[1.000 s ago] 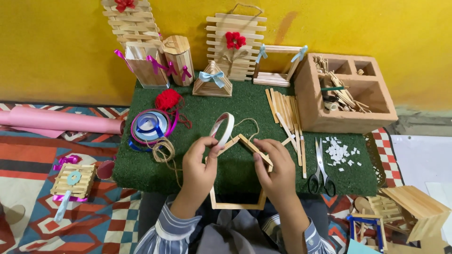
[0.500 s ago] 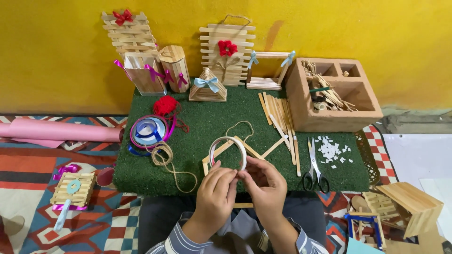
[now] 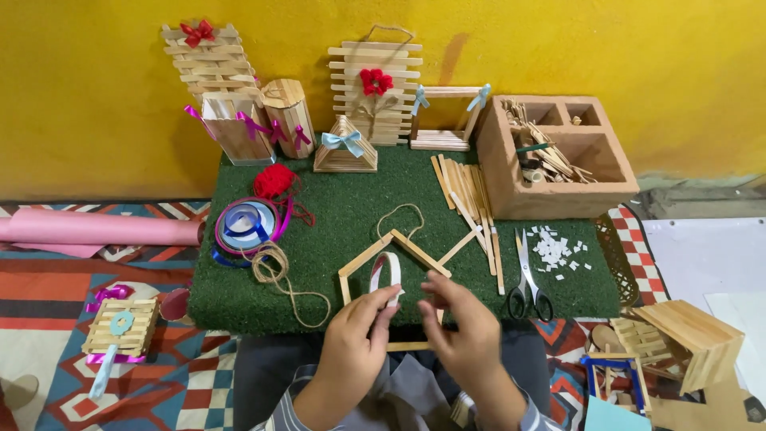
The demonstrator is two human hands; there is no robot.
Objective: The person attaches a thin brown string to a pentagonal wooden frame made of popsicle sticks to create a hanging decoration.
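Low desk (image 3: pixel 558 299) covered in green turf, pushed against a yellow wall (image 3: pixel 678 64). At its near edge, a house-shaped frame of craft sticks (image 3: pixel 363 259), lying flat with the peak away from the body, presumably so both hands can work over it. Left hand (image 3: pixel 351 351) pinching a roll of white tape (image 3: pixel 385 275), held upright on edge inside the frame, probably to find or peel its free end. Right hand (image 3: pixel 463 335) just beside it, thumb and forefinger curled toward the roll; whether actually gripping anything, impossible to tell. A loop of twine (image 3: pixel 401 215) at the frame's peak, likely for hanging.

Within reach to the right: one pair of scissors (image 3: pixel 527 279), one scatter of small white cut pieces (image 3: pixel 554 247), one loose bundle of plain sticks (image 3: pixel 467 191), too many to count. One wooden box (image 3: pixel 558 199) with three compartments, holding more sticks. To the left: one red yarn ball (image 3: pixel 274 180), one stack of ribbon spools (image 3: pixel 246 225), one coil of jute string (image 3: pixel 275 267).

Finished pieces lined along the wall, out of the work area: about six, several with bows. One pink paper roll (image 3: pixel 96 230) on the patterned rug (image 3: pixel 48 287), and one small stick piece (image 3: pixel 120 327) beside it.
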